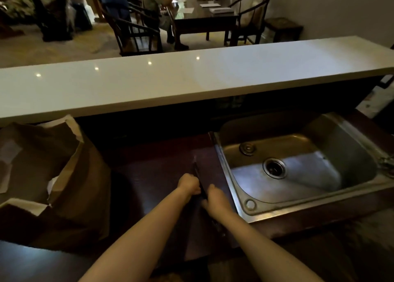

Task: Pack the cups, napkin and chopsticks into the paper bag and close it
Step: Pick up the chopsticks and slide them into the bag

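2 hands point(188, 184) point(216, 198) grip chopsticks point(198, 175) beside sink point(226, 166) edge; paper bag point(70, 175) left.

Lighting: dim overall. White upper counter point(191, 83) brightest, with four small ceiling-light glints. Sink point(298, 171) basin shows a pale reflected patch; a similar bluish sheen at lower left. Dark lower worktop point(162, 175) and recess under the counter nearly black, detail lost. Forearms moderately lit. Wide-angle bowing bends the counter edges. Background dining room soft and grainy; overall mild blur.
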Demonstrator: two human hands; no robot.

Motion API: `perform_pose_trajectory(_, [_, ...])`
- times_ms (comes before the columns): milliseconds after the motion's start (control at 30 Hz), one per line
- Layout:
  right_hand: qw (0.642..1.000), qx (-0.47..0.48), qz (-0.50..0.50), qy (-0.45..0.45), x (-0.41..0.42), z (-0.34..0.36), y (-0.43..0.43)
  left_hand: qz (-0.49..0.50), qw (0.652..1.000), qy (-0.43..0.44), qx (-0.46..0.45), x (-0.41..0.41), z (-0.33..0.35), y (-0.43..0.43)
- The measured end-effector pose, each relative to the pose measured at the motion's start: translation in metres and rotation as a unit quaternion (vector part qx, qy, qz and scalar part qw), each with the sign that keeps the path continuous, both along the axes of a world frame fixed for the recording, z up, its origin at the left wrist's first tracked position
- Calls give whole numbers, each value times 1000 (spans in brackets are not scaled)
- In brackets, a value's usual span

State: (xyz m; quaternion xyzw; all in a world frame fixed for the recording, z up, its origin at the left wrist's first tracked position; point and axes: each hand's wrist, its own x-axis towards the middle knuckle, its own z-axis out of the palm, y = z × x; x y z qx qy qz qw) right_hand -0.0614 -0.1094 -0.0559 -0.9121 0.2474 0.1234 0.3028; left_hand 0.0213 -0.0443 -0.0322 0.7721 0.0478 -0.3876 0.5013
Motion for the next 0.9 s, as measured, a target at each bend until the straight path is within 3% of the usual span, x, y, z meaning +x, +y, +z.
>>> perform_pose_trajectory(67, [998,51,3,-41,-3,3,-5,38,998,10,-57,-2,1,3])
perform_pose_trajectory(200, [982,140,-6,-129,1,19,-6,105,980,-70,-154,-3,23,13])
perform_pose_trajectory(367, [932,295,-44,-207,17,59,23,170,928,-153,-292,12,89,37])
perform_pose_trajectory(500, [887,405,-1,-223,37,109,62,166,906,-216,-324,22,141,70])
perform_pose_trajectory(633, [896,354,84,-255,63,161,88,149,892,-306,-299,33,191,117])
perform_pose_trajectory(767, [890,268,91,-359,96,231,100,100,888,-415,-170,42,228,171])
perform_pose_trajectory(900, [882,184,192,-389,129,288,138,42,892,-433,-127,39,243,210])
